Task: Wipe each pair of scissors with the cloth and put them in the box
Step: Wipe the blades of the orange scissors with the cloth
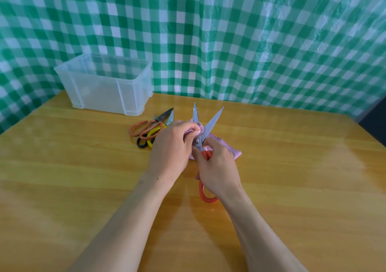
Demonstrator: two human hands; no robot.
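Right hand [217, 165] grips red scissors [205, 125], blades spread; left hand [173, 144] pinches pink cloth [234, 150] against blade.

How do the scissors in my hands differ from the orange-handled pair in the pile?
The held scissors have blades spread wide; the piled orange pair has them closed. The held scissors are gripped by the right hand while the left hand pinches the pink cloth on one blade; the piled orange pair lies untouched on the table, overlapping the yellow-handled pair. Both have orange-red handles; neither is in the box.
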